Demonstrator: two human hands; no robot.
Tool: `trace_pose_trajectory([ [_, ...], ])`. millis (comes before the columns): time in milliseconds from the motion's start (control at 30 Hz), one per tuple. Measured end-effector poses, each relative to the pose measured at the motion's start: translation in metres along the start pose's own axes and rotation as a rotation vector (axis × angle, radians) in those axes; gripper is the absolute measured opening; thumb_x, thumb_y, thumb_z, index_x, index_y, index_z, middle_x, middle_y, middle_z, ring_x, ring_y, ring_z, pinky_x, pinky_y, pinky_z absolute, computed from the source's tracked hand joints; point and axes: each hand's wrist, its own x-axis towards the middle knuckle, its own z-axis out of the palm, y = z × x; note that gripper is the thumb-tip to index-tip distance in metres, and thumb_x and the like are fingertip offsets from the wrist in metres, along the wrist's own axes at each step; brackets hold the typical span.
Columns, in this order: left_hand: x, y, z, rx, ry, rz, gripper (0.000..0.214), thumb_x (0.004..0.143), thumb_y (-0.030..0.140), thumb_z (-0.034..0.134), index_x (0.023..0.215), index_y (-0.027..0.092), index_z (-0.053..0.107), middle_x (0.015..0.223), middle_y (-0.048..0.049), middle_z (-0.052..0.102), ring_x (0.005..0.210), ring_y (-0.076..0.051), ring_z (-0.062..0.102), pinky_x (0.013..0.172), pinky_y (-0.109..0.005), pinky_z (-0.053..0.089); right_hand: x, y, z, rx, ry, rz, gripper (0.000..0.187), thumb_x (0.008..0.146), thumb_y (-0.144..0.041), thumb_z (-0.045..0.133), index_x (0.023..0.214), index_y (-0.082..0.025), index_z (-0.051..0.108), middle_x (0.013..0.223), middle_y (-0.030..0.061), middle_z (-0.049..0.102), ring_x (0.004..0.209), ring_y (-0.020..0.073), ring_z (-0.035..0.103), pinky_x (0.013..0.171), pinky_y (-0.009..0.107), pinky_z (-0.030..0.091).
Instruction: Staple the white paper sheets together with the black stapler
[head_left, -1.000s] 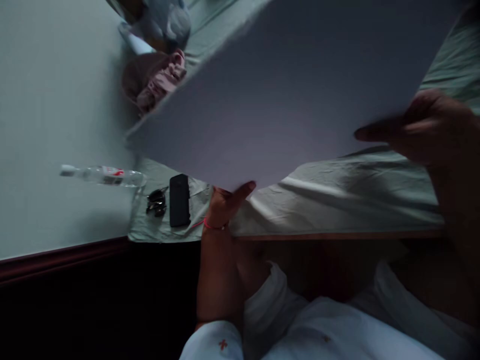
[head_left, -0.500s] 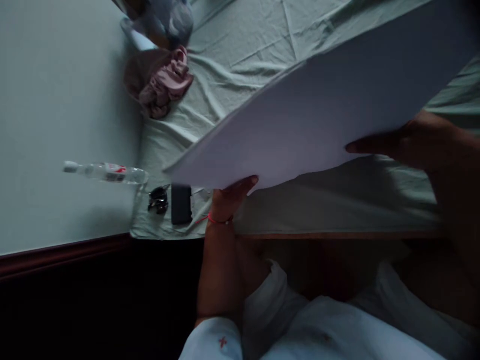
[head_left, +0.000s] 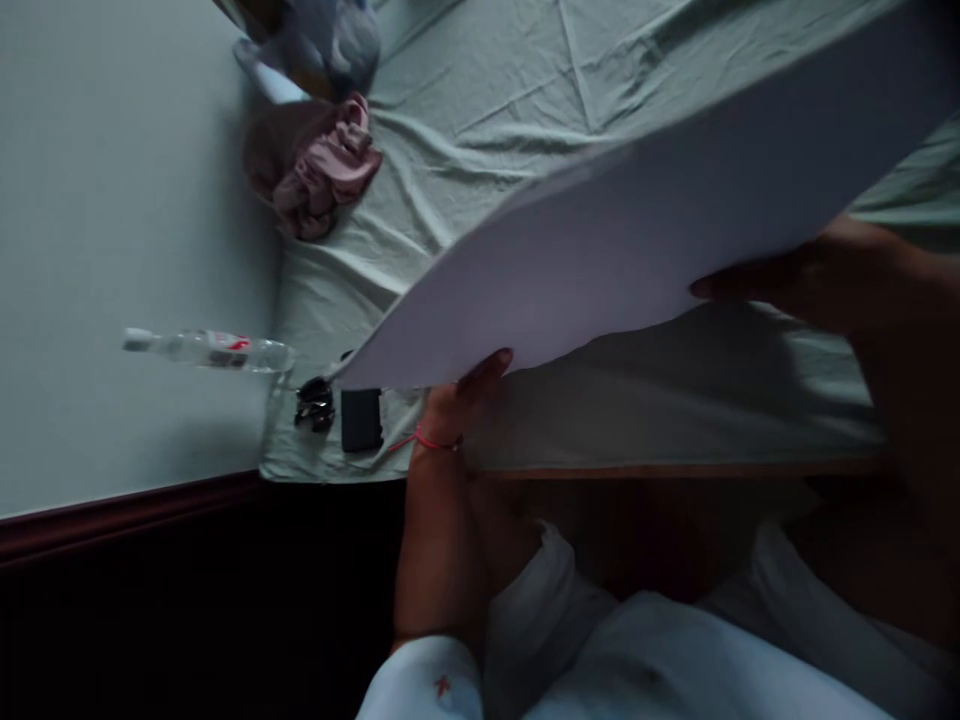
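Note:
A large white sheet of paper (head_left: 600,240) slants across the view, raised off the cloth-covered surface, its far right end running out of the picture. My left hand (head_left: 469,390), with a red string at the wrist, grips the near edge toward the left end, thumb on top and fingers hidden beneath. Further right, my right hand (head_left: 795,275) pinches the same edge, its thumb lying over the paper and the other fingers out of sight underneath. Just beyond the sheet's left corner lie a black phone-like object (head_left: 361,420) and a bunch of keys (head_left: 315,404).
A pale green cloth (head_left: 480,120) covers the wrinkled surface. Along the left wall (head_left: 112,250) stand a clear plastic bottle (head_left: 210,350), a crumpled pink cloth (head_left: 322,175) and a plastic bag (head_left: 337,45). The surface's front edge runs above my lap.
The sheet's left part has bowed and its left corner has dipped slightly, covering more of the black object. Both hands keep their hold in nearly the same places.

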Motion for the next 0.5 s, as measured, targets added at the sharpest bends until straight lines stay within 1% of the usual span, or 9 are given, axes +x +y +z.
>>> trace_pose_trajectory([
  [33, 0.001, 0.001, 0.001, 0.012, -0.010, -0.016, 0.047, 0.079, 0.059, 0.080, 0.107, 0.021, 0.075, 0.113, -0.0107, 0.076, 0.121, -0.028, 0.068, 0.118, -0.043, 0.046, 0.001, 0.002, -0.001, 0.024, -0.024, -0.014, 0.042, 0.053, -0.022, 0.077, 0.092, -0.022, 0.062, 0.102, -0.0011, 0.060, 0.096, 0.0174, 0.057, 0.089, 0.038, 0.041],
  [100, 0.004, 0.006, 0.003, -0.050, -0.006, -0.030, 0.048, 0.083, 0.058, 0.077, 0.112, 0.020, 0.073, 0.119, -0.0114, 0.074, 0.125, -0.028, 0.066, 0.119, -0.043, 0.045, 0.003, 0.005, -0.002, 0.087, -0.064, -0.037, 0.029, 0.058, -0.022, 0.074, 0.086, -0.019, 0.064, 0.097, 0.0001, 0.062, 0.090, 0.0151, 0.058, 0.087, 0.035, 0.043],
  [167, 0.006, 0.011, 0.007, -0.159, -0.018, -0.037, 0.051, 0.084, 0.058, 0.077, 0.117, 0.019, 0.071, 0.121, -0.0112, 0.074, 0.124, -0.027, 0.066, 0.117, -0.042, 0.047, 0.003, 0.003, -0.001, 0.168, -0.083, -0.007, 0.018, 0.064, -0.022, 0.070, 0.081, -0.017, 0.065, 0.093, 0.0018, 0.063, 0.086, 0.0137, 0.060, 0.086, 0.033, 0.043],
  [200, 0.006, 0.014, 0.009, -0.210, -0.031, -0.050, 0.053, 0.083, 0.057, 0.078, 0.119, 0.020, 0.070, 0.122, -0.0111, 0.073, 0.123, -0.026, 0.066, 0.115, -0.041, 0.048, 0.002, 0.000, 0.000, 0.216, -0.080, 0.015, 0.016, 0.066, -0.021, 0.069, 0.081, -0.016, 0.066, 0.093, 0.0022, 0.063, 0.085, 0.0132, 0.060, 0.086, 0.032, 0.043],
  [267, 0.007, 0.018, 0.013, -0.309, -0.042, -0.108, 0.057, 0.079, 0.058, 0.082, 0.119, 0.020, 0.070, 0.123, -0.0110, 0.073, 0.120, -0.025, 0.067, 0.110, -0.039, 0.052, -0.001, -0.007, 0.002, 0.303, -0.051, 0.081, 0.019, 0.068, -0.017, 0.065, 0.087, -0.017, 0.066, 0.094, 0.0024, 0.064, 0.083, 0.0135, 0.061, 0.081, 0.032, 0.046],
  [367, 0.007, 0.019, 0.018, -0.426, -0.036, -0.209, 0.064, 0.068, 0.061, 0.089, 0.115, 0.021, 0.071, 0.123, -0.0109, 0.074, 0.120, -0.027, 0.067, 0.106, -0.039, 0.055, -0.004, -0.015, 0.003, 0.341, -0.004, 0.172, 0.018, 0.070, -0.016, 0.062, 0.088, -0.016, 0.066, 0.088, 0.0025, 0.064, 0.073, 0.0134, 0.062, 0.065, 0.029, 0.051],
  [433, 0.008, 0.019, 0.020, -0.456, -0.019, -0.263, 0.066, 0.062, 0.061, 0.092, 0.111, 0.021, 0.072, 0.122, -0.0110, 0.075, 0.119, -0.029, 0.068, 0.104, -0.040, 0.057, -0.003, -0.014, 0.002, 0.339, -0.035, 0.197, 0.016, 0.069, -0.016, 0.063, 0.085, -0.015, 0.066, 0.085, 0.0030, 0.064, 0.069, 0.0128, 0.061, 0.057, 0.026, 0.051],
  [500, 0.009, 0.020, 0.021, -0.460, 0.006, -0.300, 0.065, 0.060, 0.060, 0.094, 0.107, 0.020, 0.073, 0.121, -0.0108, 0.075, 0.117, -0.029, 0.069, 0.102, -0.041, 0.058, -0.002, -0.010, 0.000, 0.319, -0.091, 0.208, 0.015, 0.067, -0.015, 0.065, 0.083, -0.014, 0.066, 0.087, 0.0044, 0.063, 0.068, 0.0130, 0.061, 0.053, 0.024, 0.051],
])
